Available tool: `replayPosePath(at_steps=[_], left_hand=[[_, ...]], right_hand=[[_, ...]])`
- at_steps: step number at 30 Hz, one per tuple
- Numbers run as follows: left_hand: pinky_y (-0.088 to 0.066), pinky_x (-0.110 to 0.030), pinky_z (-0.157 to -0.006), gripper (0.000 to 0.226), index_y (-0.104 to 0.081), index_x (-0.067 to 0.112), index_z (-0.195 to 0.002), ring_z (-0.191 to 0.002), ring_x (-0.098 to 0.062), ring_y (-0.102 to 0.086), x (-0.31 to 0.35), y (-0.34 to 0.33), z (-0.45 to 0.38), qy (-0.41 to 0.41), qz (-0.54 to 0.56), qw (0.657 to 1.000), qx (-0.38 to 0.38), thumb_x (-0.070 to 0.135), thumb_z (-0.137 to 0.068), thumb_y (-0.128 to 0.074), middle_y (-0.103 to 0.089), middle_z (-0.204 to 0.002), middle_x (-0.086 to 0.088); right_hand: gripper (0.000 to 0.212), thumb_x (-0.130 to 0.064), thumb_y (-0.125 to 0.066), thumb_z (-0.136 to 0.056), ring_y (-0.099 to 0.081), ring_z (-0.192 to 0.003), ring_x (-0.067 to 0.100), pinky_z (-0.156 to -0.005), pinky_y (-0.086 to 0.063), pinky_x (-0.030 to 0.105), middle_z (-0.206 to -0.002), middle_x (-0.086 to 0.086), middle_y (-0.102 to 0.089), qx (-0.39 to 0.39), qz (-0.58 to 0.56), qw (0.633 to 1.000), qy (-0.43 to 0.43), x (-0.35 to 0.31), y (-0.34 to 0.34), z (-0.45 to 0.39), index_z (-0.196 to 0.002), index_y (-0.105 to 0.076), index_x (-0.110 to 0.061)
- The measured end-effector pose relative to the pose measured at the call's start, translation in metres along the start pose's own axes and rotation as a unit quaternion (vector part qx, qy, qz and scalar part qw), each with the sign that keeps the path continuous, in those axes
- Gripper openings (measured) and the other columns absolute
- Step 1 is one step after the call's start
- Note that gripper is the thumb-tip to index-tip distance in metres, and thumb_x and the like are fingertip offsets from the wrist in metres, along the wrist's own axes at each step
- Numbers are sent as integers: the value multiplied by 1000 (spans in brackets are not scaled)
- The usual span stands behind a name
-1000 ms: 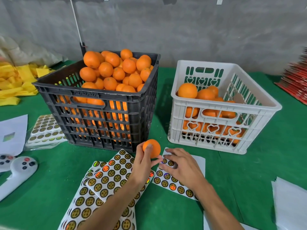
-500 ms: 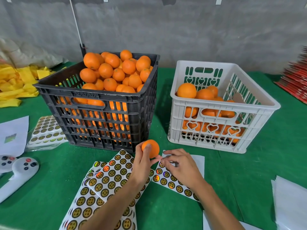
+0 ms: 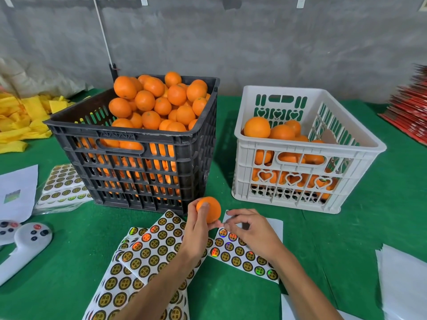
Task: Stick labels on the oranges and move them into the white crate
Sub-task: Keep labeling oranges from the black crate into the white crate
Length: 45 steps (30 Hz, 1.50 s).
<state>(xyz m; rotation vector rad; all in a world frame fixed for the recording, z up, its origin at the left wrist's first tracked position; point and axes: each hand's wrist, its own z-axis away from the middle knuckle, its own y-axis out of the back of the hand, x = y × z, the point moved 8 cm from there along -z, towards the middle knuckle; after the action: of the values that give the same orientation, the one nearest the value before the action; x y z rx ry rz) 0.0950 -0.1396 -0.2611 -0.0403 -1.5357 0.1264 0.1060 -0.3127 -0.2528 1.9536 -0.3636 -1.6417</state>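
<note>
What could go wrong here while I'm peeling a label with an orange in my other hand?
The left hand grips the orange only by its fingertips, so it may slip and roll. The right hand pinches at the edge of the label sheet; the label could fold onto itself.

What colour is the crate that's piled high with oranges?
Black. The black crate on the left, heaped with oranges, shows plainly in the head view, the only view.

I work in a fruit packing room: bare grey wall (image 3: 277,42), green desk (image 3: 57,285), black crate (image 3: 138,162) full of oranges (image 3: 147,100), sticker sheets (image 3: 147,252).
</note>
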Motion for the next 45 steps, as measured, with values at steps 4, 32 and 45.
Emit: replayPosePath(at_steps=[4,32,45], left_hand=[[-51,-43,-98,37,-50,37,-126,-84,-25,-78,-2,-2,0,8,-17,1000,-8,59,-97,-42,-66,-107,-13],[-59,-41,-90,43,-43,43,-139,-95,-36,-65,6,-20,9,-54,-134,984,-100,62,-101,-36,-57,-117,-10],[-50,-32,-67,38,-53,30,-126,-83,-25,-60,90,-45,-7,-74,-84,991,-76,50,-94,-51,-58,-107,-13]], right_hand=[[5,-41,-77,-89,-57,-112,-2,-97,-47,31,-115,-32,-68,40,-38,998,-19,4,8,0,-89,-81,-37],[50,-42,-31,-112,-61,-118,10,-96,-47,23,-113,-22,-67,199,-63,971,116,-47,16,23,-112,-78,-25],[57,-61,-19,-107,-55,-128,-2,-103,-38,8,-131,-27,-64,254,-202,945,48,-37,43,16,-132,-65,-39]])
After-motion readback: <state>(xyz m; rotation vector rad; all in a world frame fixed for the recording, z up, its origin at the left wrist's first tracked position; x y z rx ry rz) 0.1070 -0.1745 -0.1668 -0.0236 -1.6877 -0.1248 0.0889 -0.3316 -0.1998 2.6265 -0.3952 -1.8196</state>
